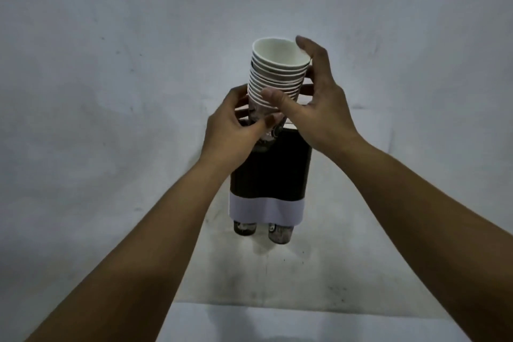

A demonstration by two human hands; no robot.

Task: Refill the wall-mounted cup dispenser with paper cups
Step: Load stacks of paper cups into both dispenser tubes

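A stack of several white paper cups [279,69] stands upright, rims up, with its lower end at the top left of the wall-mounted cup dispenser [273,172]. The dispenser is a dark box with a white band along its bottom. My left hand [233,128] grips the stack's printed lower part, fingers wrapped around it. My right hand [316,100] holds the stack higher up, thumb across the front and fingers behind the rims. Two printed cup bottoms [244,228] poke out under the dispenser.
A plain grey-white wall [111,64] fills the view behind the dispenser. A pale ledge or surface [249,319] runs below it at the bottom of the frame.
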